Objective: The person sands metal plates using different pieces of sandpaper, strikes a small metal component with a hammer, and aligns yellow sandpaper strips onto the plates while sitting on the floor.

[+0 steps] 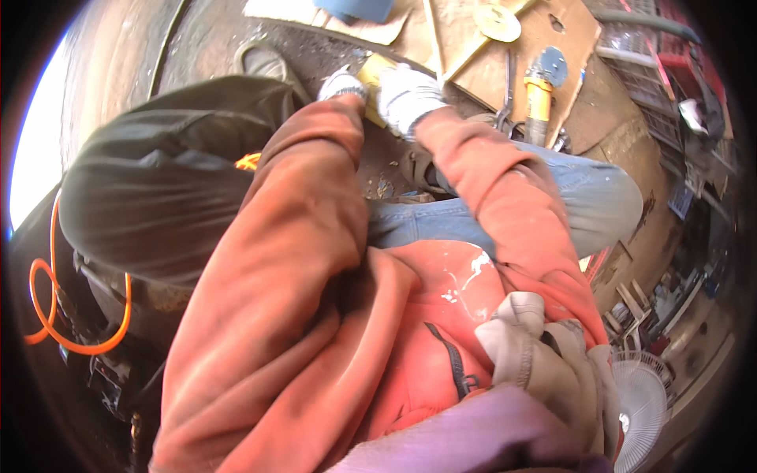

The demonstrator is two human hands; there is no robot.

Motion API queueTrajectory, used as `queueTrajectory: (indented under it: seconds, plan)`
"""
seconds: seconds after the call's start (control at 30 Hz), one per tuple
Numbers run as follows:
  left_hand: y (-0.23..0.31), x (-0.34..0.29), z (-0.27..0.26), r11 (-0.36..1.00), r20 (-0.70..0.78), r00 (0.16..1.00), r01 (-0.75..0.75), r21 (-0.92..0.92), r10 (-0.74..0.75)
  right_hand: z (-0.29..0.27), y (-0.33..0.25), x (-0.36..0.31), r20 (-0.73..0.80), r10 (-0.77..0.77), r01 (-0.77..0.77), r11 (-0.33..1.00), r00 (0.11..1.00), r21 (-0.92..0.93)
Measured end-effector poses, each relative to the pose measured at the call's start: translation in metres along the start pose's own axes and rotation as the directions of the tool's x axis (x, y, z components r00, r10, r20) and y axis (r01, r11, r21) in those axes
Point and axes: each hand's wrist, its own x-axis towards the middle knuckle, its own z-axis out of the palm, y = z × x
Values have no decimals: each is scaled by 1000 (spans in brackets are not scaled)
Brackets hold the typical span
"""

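My left hand (344, 82), in a white work glove, grips the left side of a flat yellowish piece (374, 72) low over the dark ground. From the other side my right hand (408, 96), gloved in white too, closes on the same piece. Its material is too blurred to make out, and the fingers partly cover it. Right of my hands, a yellow angle grinder (538, 101) with a grey disc lies on a brown board (568, 31). A dark long-handled metal tool (507, 94) rests beside the grinder.
A round pale-yellow disc (497, 22) and thin wooden strips (477, 55) lie on the board. A blue object (355, 8) sits at the far edge. An orange hose (87, 348) coils at left. Crates (631, 79) and a fan (640, 406) stand along the right.
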Motion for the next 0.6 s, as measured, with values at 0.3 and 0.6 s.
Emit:
queueTrajectory:
  seconds: [0.3,0.6]
  plan:
    - [26,-108,-47,858,-85,865,-470,206,494,-24,-19,16,51,179,-183,977,983,109]
    - [43,-35,-32,904,-94,916,-400,-151,390,-175,45,-90,-580,19,294,848,814,441]
